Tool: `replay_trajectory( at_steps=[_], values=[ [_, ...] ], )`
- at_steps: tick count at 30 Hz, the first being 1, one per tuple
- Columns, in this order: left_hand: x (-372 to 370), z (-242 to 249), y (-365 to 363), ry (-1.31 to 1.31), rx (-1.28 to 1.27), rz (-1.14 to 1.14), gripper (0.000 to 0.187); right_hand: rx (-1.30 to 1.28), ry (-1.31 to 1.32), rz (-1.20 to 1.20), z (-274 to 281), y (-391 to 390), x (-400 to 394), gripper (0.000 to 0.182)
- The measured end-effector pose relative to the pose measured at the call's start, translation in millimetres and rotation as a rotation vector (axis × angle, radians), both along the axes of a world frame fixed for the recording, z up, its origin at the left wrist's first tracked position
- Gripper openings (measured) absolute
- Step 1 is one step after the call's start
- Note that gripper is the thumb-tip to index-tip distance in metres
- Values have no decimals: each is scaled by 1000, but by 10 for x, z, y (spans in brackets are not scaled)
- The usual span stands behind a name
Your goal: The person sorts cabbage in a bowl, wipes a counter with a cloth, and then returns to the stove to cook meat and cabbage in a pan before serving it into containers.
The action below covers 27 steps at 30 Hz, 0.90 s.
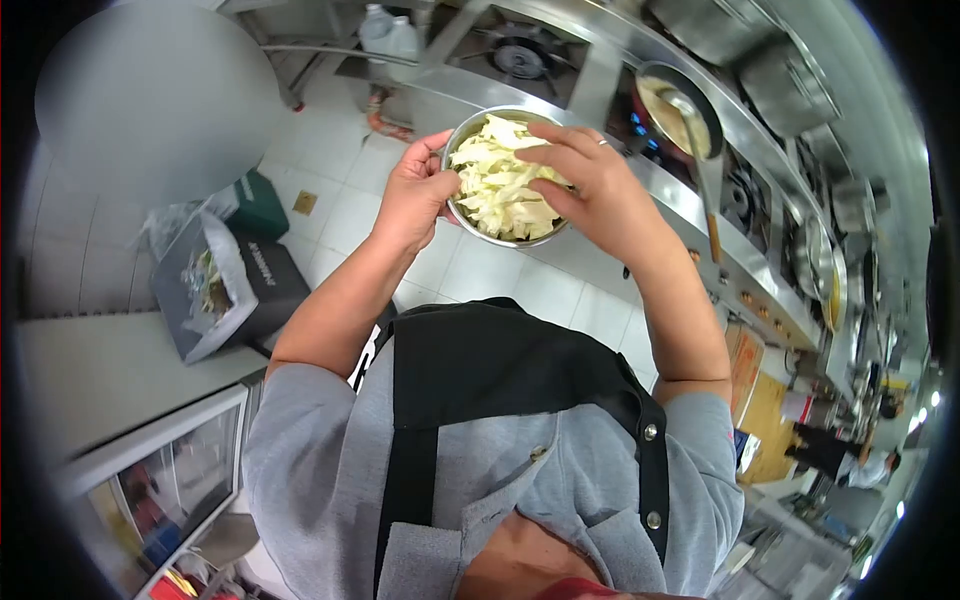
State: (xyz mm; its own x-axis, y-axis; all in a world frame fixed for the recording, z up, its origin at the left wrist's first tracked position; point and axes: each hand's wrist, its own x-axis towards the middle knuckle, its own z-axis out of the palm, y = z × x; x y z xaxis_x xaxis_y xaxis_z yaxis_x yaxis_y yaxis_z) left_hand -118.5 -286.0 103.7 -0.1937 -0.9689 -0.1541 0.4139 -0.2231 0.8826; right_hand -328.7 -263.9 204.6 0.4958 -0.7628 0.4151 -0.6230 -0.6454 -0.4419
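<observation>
A round metal bowl point(463, 218) full of pale yellow-green chopped leaves point(500, 185), which look like cabbage, is held up in front of my chest. My left hand point(418, 188) grips its left rim, thumb on the inner edge and fingers around the outside. Over the right part of the bowl is my right hand point(580, 178), its fingers spread and curved at the leaves, with a ring on one finger. I cannot make out any piece held in it.
A pan point(712, 110) with pale liquid and a ladle point(708, 190) stands on the stove at upper right, blue flames beside it. Large pots point(790, 85) line the back. A lined bin point(270, 280) stands at left. Another person point(840, 457) is far off at lower right.
</observation>
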Motion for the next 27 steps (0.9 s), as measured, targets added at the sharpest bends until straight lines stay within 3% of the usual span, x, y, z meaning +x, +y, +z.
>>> replay_trajectory(
  at_steps=[4, 7, 9, 12, 15, 18, 20, 25, 27],
  values=[
    [-743, 85, 1, 2, 16, -126, 51, -31, 165, -63, -73, 240, -600, 11],
    [-1059, 118, -6, -39, 3, -225, 52, -77, 281, -213, -162, 354, -765, 17],
    [-1201, 150, 19, -45, -12, -268, 52, -93, 341, -285, -162, 422, -810, 25],
    [-1309, 142, 36, -52, -6, -293, 52, -119, 384, -300, -125, 439, -864, 23],
    [-1250, 75, 50, -62, 1, -275, 52, 15, 405, -264, -138, 428, -820, 18],
    [-1016, 21, 48, -51, 29, -239, 52, 11, 329, -193, -262, 261, -653, 14],
    [-764, -3, 28, -60, 51, -190, 52, 152, 94, -90, -302, 70, -483, 12],
    [218, -300, 14, -1, 33, -7, 52, 666, -406, 39, -197, -420, 348, 12],
    [639, -492, 42, 52, 22, 129, 51, 879, -472, 120, -176, -622, 823, 13]
  ],
)
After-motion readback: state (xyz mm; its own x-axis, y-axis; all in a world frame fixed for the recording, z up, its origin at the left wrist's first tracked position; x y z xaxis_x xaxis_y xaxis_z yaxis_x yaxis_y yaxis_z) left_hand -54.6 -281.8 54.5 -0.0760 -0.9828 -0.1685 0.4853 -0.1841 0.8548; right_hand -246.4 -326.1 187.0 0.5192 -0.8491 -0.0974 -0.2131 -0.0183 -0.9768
